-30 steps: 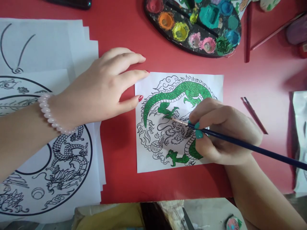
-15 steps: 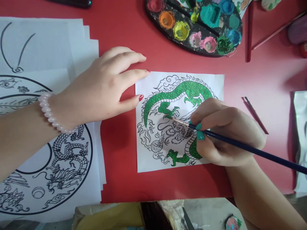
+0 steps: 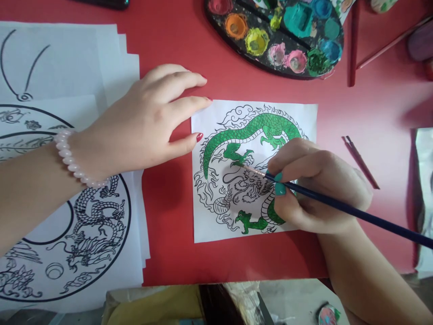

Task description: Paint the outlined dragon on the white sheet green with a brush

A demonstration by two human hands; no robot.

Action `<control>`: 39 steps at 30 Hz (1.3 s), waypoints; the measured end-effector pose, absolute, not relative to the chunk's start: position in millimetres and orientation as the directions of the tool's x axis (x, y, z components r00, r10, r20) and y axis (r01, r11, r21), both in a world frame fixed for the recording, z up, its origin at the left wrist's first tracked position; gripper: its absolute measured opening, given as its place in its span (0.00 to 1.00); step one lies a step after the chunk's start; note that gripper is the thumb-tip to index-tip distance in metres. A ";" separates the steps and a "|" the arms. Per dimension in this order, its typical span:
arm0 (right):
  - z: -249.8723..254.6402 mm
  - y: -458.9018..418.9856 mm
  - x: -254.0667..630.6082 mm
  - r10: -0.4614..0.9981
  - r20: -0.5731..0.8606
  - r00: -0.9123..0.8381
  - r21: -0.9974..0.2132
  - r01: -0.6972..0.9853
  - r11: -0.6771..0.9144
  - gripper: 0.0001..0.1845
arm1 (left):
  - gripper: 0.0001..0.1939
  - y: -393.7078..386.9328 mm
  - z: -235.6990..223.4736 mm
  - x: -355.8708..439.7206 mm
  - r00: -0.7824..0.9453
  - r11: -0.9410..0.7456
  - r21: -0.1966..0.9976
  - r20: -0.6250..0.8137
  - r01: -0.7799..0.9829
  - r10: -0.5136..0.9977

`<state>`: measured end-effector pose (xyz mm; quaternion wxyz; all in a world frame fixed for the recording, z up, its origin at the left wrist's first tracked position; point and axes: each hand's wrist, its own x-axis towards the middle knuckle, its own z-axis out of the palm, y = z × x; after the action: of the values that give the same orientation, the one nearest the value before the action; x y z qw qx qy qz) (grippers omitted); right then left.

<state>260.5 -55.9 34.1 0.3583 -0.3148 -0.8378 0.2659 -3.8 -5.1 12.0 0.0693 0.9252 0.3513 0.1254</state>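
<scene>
My right hand [image 3: 314, 185] pinches a dark blue paintbrush [image 3: 324, 198] near its ferrule. The brush tip touches the green claw of a dragon printed on a square white sheet [image 3: 206, 225]. Green covers the dragon's body and legs; its head, flames and clouds are uncoloured. My left hand [image 3: 162, 113], with a pink bead bracelet [image 3: 69, 158] at the wrist, lies with fingers spread at the sheet's left edge. A fingertip reaches the sheet's top left corner. Part of the drawing is hidden under my right hand.
A black paint palette [image 3: 233, 49] with several colour wells lies at the top. Printed line-art sheets [image 3: 115, 266] are stacked at left. Small brushes [image 3: 360, 162] lie at right, near a silvery packet [image 3: 424, 194]. The red table's [image 3: 237, 266] front edge runs along the bottom.
My right hand and the brush have shifted very slightly left, with the tip still at the same green claw. My left hand has stayed in place.
</scene>
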 end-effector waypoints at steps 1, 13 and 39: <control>34.6 -56.2 261.1 0.717 0.430 -0.548 -0.671 0.338 0.660 0.12 | 0.27 -5.2 11.9 -3.9 0.721 -0.742 0.215 0.180 0.635 0.669; 33.3 -60.0 263.1 0.772 0.398 -0.495 -0.776 0.267 0.572 0.14 | 0.28 -5.5 11.5 -4.0 0.714 -0.736 0.208 0.179 0.645 0.677; 33.8 -63.0 262.5 0.842 0.321 -0.434 -0.797 0.356 0.488 0.08 | 0.27 -4.9 10.6 -4.2 0.714 -0.734 0.197 0.170 0.650 0.679</control>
<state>262.5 -63.0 33.8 0.3682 -0.3841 -0.7798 0.3297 -4.2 -4.9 10.6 0.0616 0.9238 0.3596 0.1160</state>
